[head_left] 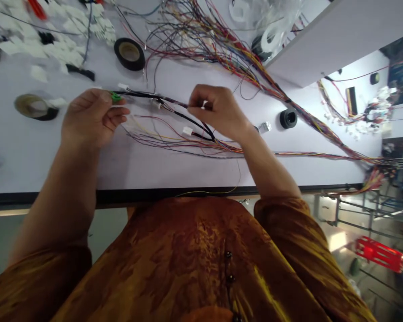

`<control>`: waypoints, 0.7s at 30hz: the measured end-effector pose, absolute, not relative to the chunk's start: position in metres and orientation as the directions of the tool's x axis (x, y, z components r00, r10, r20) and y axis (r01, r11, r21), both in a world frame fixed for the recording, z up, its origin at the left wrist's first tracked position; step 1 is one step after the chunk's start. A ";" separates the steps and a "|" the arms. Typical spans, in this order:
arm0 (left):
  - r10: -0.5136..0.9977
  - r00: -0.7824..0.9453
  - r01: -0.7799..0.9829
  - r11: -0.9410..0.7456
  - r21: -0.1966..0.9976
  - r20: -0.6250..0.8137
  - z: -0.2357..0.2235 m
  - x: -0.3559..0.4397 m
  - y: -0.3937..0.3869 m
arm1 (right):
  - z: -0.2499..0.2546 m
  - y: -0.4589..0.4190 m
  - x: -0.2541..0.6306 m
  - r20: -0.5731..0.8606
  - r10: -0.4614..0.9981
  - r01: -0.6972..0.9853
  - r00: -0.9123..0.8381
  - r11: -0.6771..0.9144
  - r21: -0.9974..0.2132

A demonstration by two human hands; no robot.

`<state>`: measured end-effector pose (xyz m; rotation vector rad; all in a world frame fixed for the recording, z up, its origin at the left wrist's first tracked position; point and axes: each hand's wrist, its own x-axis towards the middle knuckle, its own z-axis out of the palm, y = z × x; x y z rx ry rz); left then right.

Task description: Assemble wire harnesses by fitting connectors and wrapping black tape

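Between the thumb and fingers of my left hand (90, 114) is a small green connector (115, 96) at the end of a dark wire branch. That branch, part of a wire harness (174, 102), stretches across to my right hand (218, 109), whose fingers pinch it. A second black-wrapped branch (188, 117) runs below and meets a bundle of loose coloured wires. One white connector (187, 131) hangs on a short black lead near my right wrist. Another white connector (122, 86) lies just above the green one.
Rolls of tape (130, 53) lie beyond my hands, with a black ring (288, 118) at right. A thick wire bundle (268, 80) crosses diagonally beside a white panel (322, 40). White connectors (67, 36) are heaped at upper left. The table's dark edge (174, 195) runs before my body.
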<state>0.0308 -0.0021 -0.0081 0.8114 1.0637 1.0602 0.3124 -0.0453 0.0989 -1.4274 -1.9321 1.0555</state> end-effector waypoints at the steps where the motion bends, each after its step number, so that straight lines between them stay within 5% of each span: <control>1: 0.953 0.131 -0.271 0.300 0.915 -0.274 -0.008 0.033 -0.003 | 0.103 -0.042 0.322 -0.062 0.956 0.570 -0.286 0.118 -0.813; 10: 0.961 0.150 -0.159 0.256 0.953 -0.233 -0.011 0.040 -0.012 | 0.123 -0.028 0.312 -0.148 0.960 0.413 -0.239 -0.037 -0.910; 16: 0.980 0.120 -0.373 0.191 0.908 -0.157 -0.006 0.038 -0.011 | 0.097 -0.019 0.261 -0.043 0.871 0.140 -0.489 0.030 -0.990; 21: 0.934 0.231 -0.450 0.350 0.821 -0.271 -0.005 0.040 -0.012 | 0.053 -0.016 0.226 -0.001 0.897 0.122 -0.442 0.059 -0.991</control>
